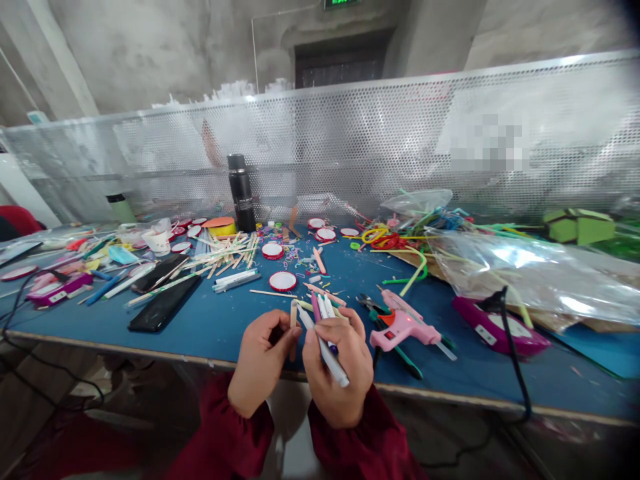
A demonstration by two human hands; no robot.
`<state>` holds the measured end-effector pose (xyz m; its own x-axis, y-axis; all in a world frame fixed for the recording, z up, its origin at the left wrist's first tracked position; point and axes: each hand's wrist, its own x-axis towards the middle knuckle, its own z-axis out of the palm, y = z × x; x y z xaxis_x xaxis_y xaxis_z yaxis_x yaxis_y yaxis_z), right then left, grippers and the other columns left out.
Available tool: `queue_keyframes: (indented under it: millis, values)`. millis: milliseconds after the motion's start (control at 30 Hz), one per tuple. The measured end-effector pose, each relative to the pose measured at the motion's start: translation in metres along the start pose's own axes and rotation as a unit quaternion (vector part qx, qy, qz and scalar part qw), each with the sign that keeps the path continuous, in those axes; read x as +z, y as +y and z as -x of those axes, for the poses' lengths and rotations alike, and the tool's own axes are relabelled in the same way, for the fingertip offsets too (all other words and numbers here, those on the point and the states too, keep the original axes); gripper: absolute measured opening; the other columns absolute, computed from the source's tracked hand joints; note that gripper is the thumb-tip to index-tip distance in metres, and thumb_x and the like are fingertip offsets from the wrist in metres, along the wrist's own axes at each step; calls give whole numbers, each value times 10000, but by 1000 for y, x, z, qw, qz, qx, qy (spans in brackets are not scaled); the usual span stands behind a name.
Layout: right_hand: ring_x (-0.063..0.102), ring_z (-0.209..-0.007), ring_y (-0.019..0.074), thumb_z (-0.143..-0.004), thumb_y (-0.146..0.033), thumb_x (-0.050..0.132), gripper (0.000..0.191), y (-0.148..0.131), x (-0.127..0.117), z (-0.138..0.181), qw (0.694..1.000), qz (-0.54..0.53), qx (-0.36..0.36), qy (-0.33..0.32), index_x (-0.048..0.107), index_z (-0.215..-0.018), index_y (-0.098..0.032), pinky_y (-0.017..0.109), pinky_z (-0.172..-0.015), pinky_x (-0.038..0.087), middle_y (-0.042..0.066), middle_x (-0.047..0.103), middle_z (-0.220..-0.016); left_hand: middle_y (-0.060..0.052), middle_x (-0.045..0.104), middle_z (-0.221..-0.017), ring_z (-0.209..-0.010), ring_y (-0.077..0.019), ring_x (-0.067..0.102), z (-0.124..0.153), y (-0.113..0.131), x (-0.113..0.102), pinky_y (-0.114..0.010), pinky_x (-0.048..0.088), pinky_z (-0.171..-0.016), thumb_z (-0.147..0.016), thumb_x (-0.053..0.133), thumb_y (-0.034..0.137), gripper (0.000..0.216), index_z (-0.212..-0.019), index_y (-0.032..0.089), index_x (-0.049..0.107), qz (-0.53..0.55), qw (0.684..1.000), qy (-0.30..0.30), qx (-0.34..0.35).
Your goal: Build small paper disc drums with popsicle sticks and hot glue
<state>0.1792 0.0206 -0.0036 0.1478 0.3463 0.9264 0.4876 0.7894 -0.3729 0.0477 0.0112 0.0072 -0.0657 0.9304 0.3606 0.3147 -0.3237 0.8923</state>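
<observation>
Near the table's front edge, my left hand (265, 360) pinches a small wooden craft stick (293, 317), held upright between thumb and fingers. My right hand (343, 373) is closed around a white marker pen (327, 353) in a writing grip, its tip at the upper part of the stick. Several more pens, one a pink pen (316, 305), stick out beyond my right fingers; whether the hand holds them too I cannot tell. To the right of that hand lie a pink glue gun (406, 325) and pliers (374, 308) with dark green handles, partly under the gun.
A round white-faced disc (283, 281) with a red rim lies ahead. Leftward are markers (237, 281), a black phone (165, 305), and piled sticks (235, 250). A black bottle (242, 193) stands behind. Rightward lie a purple device (500, 325) with a cable and plastic sheeting (525, 267).
</observation>
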Motion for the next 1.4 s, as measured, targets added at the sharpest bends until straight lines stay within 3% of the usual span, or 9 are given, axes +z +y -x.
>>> queue_keyframes:
  millis: [1400]
  values:
    - [677, -696, 149, -827, -95, 628, 157, -1, 1, -1, 1000, -8, -8, 4, 544, -852, -226, 491, -998, 482, -40, 656, -731, 34, 523, -658, -637, -118, 458, 1, 1, 1, -235, 365, -611, -904, 633, 344, 254, -717, 175, 603, 13, 1000, -8, 5]
